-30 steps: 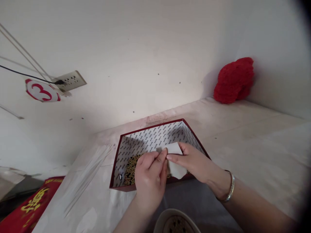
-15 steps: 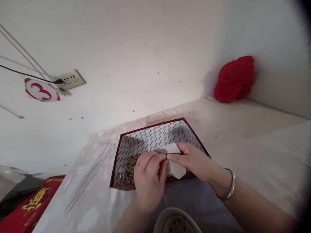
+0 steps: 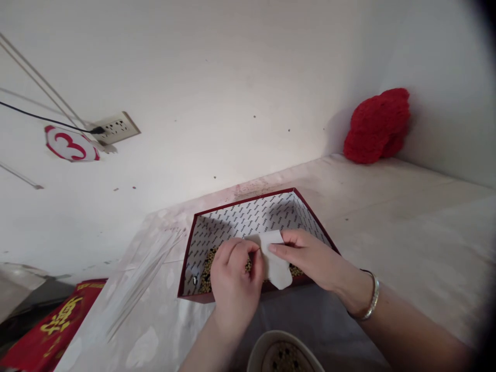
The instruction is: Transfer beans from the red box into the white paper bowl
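My right hand (image 3: pixel 310 256) pinches a small white sheet (image 3: pixel 277 266), paper or thin cloth, between thumb and fingers. It hangs over the near side of an open dark-red box (image 3: pixel 251 217) with a printed white lining. Just left of the sheet, my left hand (image 3: pixel 236 274) is closed in a pinch at its edge; whatever lies between those fingertips is too small to name. Yellowish beans mixed with dark ones (image 3: pixel 207 263) cover the box's floor, partly hidden behind my hands.
Close to me stands a pale bowl (image 3: pixel 256 347) with similar beans in it. A pale cloth (image 3: pixel 387 222) covers the table. Thin white strips (image 3: pixel 147 279) lie to the left, near a red printed bag (image 3: pixel 58 325). A fluffy red object (image 3: pixel 377 126) sits in the far right corner.
My left fingertips have drawn slightly left, away from my right thumb. The white sheet has turned flatter toward me and shows more of its face.
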`<state>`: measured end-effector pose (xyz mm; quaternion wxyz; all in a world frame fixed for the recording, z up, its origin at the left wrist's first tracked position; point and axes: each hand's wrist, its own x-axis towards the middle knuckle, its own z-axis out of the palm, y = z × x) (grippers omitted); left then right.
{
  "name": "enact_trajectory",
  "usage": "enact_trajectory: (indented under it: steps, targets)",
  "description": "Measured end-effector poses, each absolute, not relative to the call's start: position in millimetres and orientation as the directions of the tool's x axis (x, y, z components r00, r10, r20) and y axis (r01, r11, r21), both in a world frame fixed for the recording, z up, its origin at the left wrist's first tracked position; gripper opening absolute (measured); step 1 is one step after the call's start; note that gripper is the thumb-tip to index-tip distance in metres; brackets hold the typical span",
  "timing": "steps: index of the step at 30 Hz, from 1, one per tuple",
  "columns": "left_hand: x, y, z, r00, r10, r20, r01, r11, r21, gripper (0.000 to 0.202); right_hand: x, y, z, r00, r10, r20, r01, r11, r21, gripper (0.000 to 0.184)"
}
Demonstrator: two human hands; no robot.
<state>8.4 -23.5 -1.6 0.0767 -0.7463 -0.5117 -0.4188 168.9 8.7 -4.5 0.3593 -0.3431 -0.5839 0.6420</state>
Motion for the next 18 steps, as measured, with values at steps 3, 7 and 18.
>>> enact_trajectory:
  steps: [3,7,18]
  targets:
    - [9.8,-23.4,-2.4,0.161,0.688,0.708,0.843,-0.469,0.263,0.008,167.8,9.3,-7.0,-0.500,0.866,-0.020,-0.036,-0.044,-0.998,0.019]
    - [9.7,-21.5,-2.1,0.163,0.723,0.671,0.837,-0.461,0.293,0.008,166.6,10.1,-7.8,-0.465,0.885,-0.002,-0.001,-0.003,-1.000,0.020]
    - [9.2,-19.6,-0.1,0.204,0.735,0.646,0.813,-0.495,0.307,0.005,165.1,19.3,-8.8,-0.132,0.991,0.031,-0.317,-0.013,-0.948,0.013]
